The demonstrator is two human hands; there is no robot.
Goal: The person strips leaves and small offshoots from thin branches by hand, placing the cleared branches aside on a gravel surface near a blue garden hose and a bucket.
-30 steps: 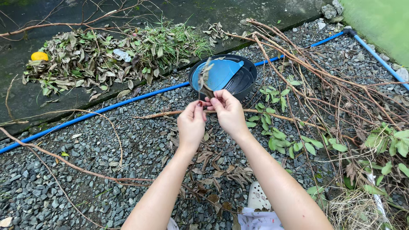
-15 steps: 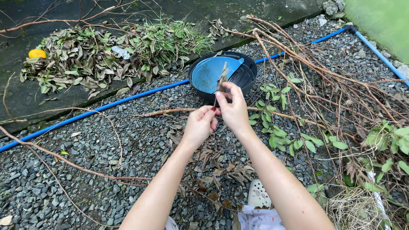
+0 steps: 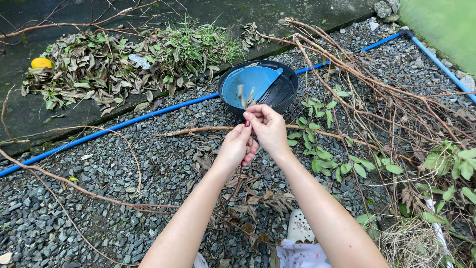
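Both hands pinched on dry twig [image 3: 246, 99] just before black basin [image 3: 285, 94] | left hand [image 3: 237, 147], right hand [image 3: 267, 128] fingers closed on stem | leaf pile [image 3: 119, 64] gathered beyond basin; branches [image 3: 377, 94] beside basin left.

Dried leaf sprig [image 3: 245, 96]: brittle, papery, matt brown-grey, pinched in right hand [image 3: 268, 130] and left hand [image 3: 238, 147], both bare skin. Basin [image 3: 286, 88]: black plastic, smooth, slight sheen, ribbed inside. Dustpan [image 3: 250, 82] lying in it: blue plastic, smooth, dusty matt. Hose [image 3: 129, 121]: blue plastic or rubber, smooth, semi-gloss. Gravel [image 3: 99, 208]: grey stone, rough, angular. Branches [image 3: 377, 84]: bare wood, dry, rough bark. Leaf pile [image 3: 114, 64]: dry, curled, matt. Slab [image 3: 29, 119]: damp dark concrete.
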